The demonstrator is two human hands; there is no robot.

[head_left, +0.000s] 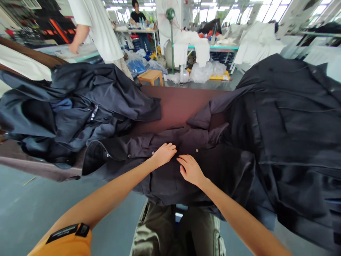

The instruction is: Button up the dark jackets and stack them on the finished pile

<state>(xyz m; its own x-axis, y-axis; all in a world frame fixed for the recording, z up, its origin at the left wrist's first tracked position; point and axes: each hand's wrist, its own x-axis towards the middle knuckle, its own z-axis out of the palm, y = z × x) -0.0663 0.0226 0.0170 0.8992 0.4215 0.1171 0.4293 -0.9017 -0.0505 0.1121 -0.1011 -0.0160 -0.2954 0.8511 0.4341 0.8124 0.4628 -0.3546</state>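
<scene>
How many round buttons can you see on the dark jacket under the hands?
3: one button near the collar, another by the left hand, the third just beyond the right hand. The hands may hide more.

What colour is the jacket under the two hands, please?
The jacket is very dark, close to black; it shows best in the head view, the only one.

- Left hand (164,154) and right hand (191,170): whatever they may pinch on the dark button-front jacket (166,181) is hidden.
- White-shirted person (93,30): head beyond the top edge.
- Label (94,112) on the left garment heap (112,85): too small to read.
- Orange sleeve (68,244): cut by the bottom edge.
</scene>
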